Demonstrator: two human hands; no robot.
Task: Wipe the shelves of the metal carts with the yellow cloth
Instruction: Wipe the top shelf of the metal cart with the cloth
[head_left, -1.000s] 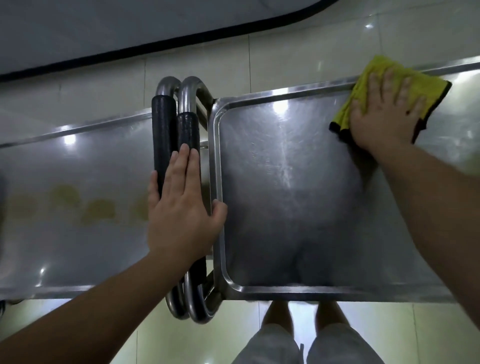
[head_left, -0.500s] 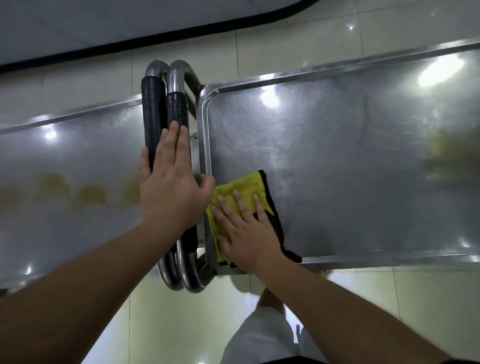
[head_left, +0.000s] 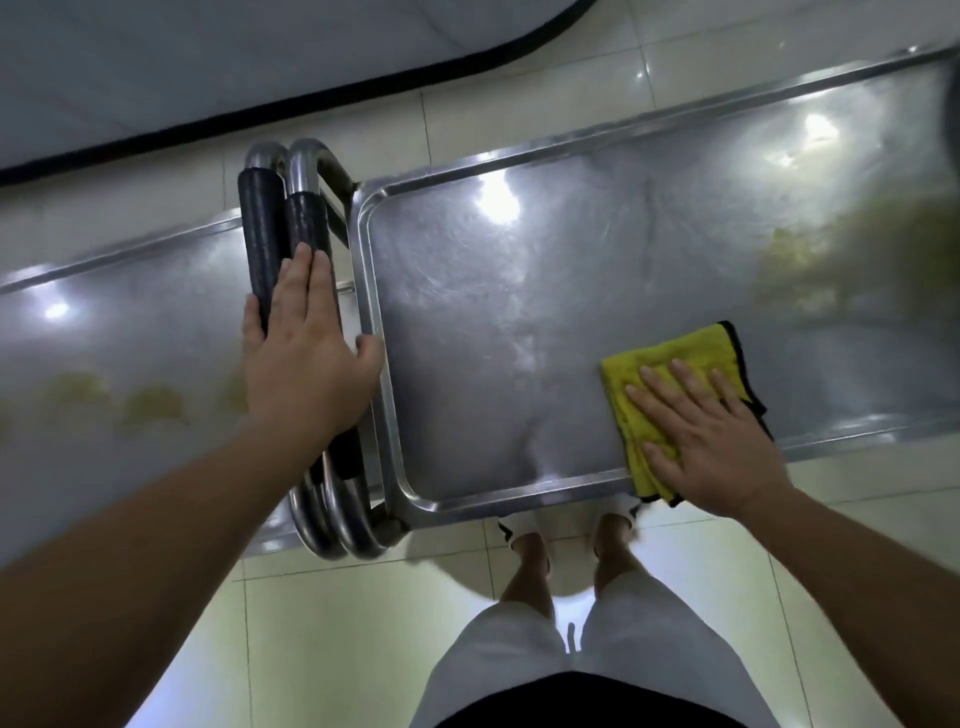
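Two metal carts stand side by side, seen from above. The right cart's top shelf (head_left: 509, 332) is shiny steel with a raised rim. A folded yellow cloth (head_left: 670, 364) with a black edge lies at the shelf's near rim. My right hand (head_left: 711, 441) presses flat on the cloth, fingers spread. My left hand (head_left: 306, 358) rests flat on the black-gripped handles (head_left: 265, 228) between the carts, its thumb against the right shelf's rim. The left cart's shelf (head_left: 130, 322) shows yellowish smears. Yellowish smears also mark the far right of the right shelf.
Pale floor tiles (head_left: 337, 623) surround the carts. My legs in white shorts (head_left: 519, 649) stand close to the right cart's near edge. A grey surface with a black curved border (head_left: 260, 62) lies beyond the carts.
My right hand has slid the cloth from the shelf's far right to its near left corner, then rightward along the near rim. My left hand has stayed on the handles.
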